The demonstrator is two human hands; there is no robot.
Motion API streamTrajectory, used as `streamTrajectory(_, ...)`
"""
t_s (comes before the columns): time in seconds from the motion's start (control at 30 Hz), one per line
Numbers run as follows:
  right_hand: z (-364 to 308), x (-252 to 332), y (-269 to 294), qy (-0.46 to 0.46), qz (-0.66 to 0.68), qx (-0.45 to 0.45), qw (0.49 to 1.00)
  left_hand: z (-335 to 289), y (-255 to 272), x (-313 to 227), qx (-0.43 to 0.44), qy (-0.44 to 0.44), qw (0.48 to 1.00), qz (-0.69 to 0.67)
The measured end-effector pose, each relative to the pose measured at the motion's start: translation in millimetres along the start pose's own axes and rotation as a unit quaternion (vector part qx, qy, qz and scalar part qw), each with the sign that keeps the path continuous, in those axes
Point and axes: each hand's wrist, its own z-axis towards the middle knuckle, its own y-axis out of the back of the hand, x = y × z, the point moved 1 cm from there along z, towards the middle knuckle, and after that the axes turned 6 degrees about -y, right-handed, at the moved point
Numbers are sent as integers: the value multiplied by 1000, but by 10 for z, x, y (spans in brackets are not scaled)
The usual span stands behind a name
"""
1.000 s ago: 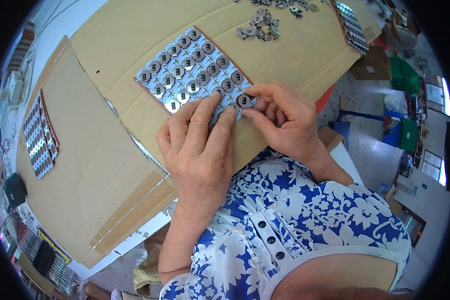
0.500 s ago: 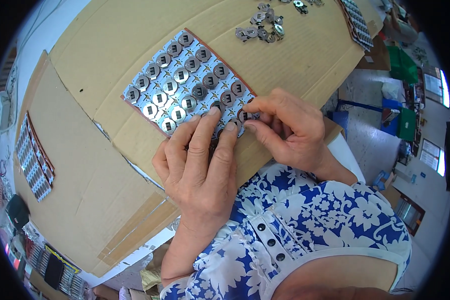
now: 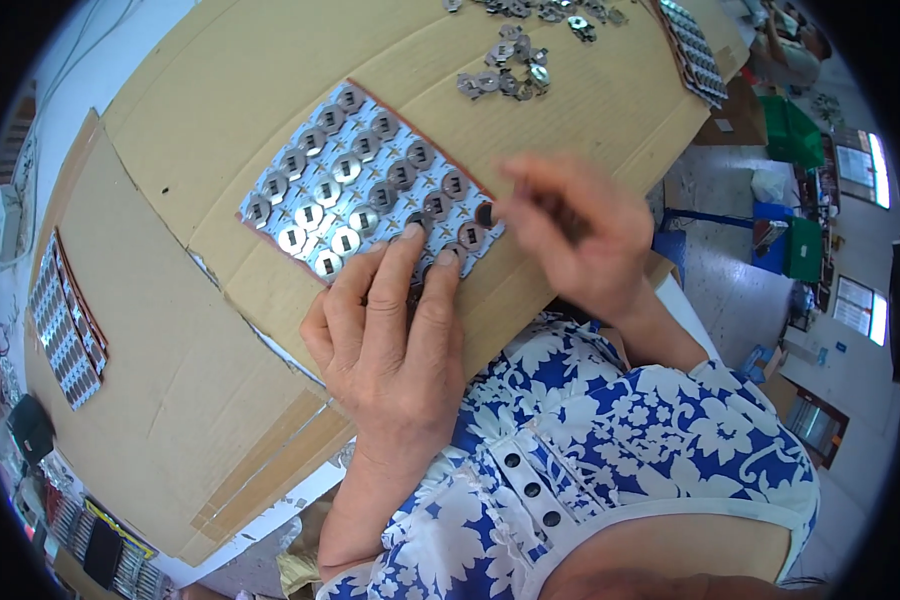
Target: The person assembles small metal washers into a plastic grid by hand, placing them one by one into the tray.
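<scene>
The right hand [image 3: 577, 235], sharply seen before, is now being blurred by motion; its index fingertip [image 3: 511, 166], previously being held at the corner disc [image 3: 485, 214], is being carried up past the edge of the panel [image 3: 402, 138]; that disc is now being seen dark beside the hand, where a marked metal face was being shown; the panel is being turned slightly anticlockwise, its top corner being taken farther from the loose metal clips [image 3: 487, 82].

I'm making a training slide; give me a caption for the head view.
Left hand resting on a board of round metal parts, right hand blurred at its edge, loose parts beyond on cardboard.
</scene>
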Motion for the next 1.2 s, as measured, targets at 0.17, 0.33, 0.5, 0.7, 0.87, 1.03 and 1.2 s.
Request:
streamTrajectory(0.17,535,-411,20,50,-99,-62,992,-39,37,-13,0,9,1000,4)
streamTrajectory(0.33,564,-373,113,39,-53,11,998,-13,50,-22,2,13,1000,2)
streamTrajectory(0.5,265,-222,253,35,-13,27,999,-4,60,-20,2,15,1000,0)
streamTrajectory(0.7,138,-314,350,-21,-48,58,997,0,43,-37,4,15,1000,-5)
streamTrajectory(0.87,98,-248,403,-98,19,77,992,-29,46,-40,-5,8,1000,-4)
streamTrajectory(1.03,24,-362,388,-98,32,20,994,-34,39,-45,-6,-1,1000,2)
streamTrajectory(1.2,45,-268,327,-77,-34,6,996,-58,47,-62,2,-7,1000,10)
